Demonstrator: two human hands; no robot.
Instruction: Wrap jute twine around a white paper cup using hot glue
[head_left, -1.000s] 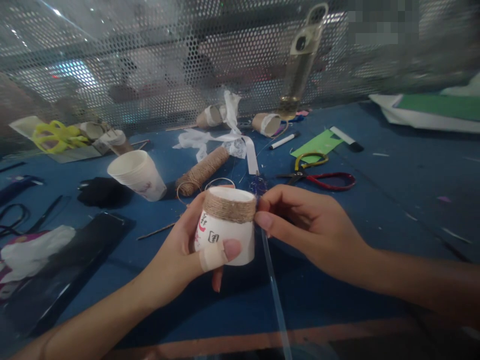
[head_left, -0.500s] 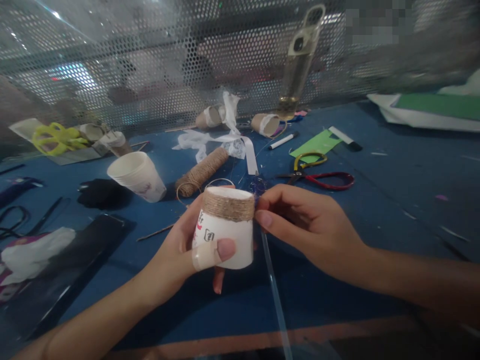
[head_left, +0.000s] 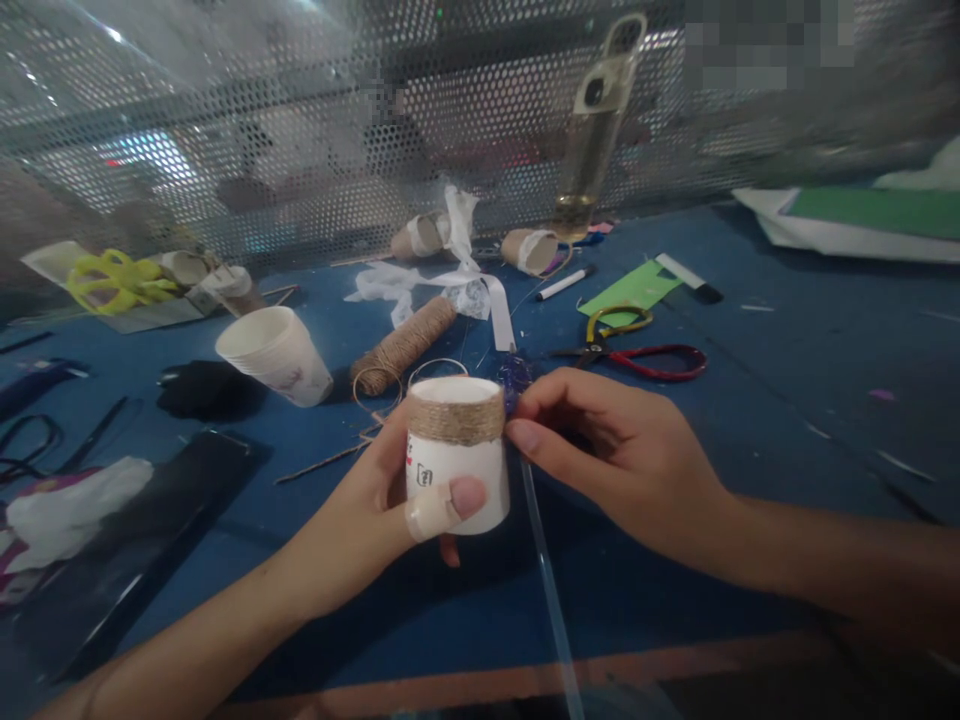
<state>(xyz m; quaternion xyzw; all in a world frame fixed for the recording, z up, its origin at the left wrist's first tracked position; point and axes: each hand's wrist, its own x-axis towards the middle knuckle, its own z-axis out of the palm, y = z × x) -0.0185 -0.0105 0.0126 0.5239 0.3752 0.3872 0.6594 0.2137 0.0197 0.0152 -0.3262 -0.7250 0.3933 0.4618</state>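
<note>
My left hand (head_left: 375, 505) is closed around a white paper cup (head_left: 461, 480), with tape wrapped around the thumb. The cup is held wide side down, slightly tilted, with dark and red printing on its left. Brown twine (head_left: 457, 420) is wound in tight rows as a band about its upper part. At the right end of that band, my right hand (head_left: 600, 440) pinches thumb and forefinger together, touching or very near the twine; what lies between the fingertips is hidden. Loose twine loops rise behind the cup, beside the twine roll (head_left: 405, 345).
Stacked paper cups (head_left: 274, 355) stand left, near a black bundle (head_left: 202, 388) and a dark flat case (head_left: 135, 540). Red-and-yellow-handled scissors (head_left: 637, 345), green paper (head_left: 630, 292) and a marker (head_left: 562, 284) lie right. A clear bottle (head_left: 596, 130) leans against the perforated screen. A translucent stick (head_left: 551, 590) crosses the front edge.
My left hand has turned the cup a little and shifted it slightly right, so its printing shows differently. My right hand stays almost in place at the twine band.
</note>
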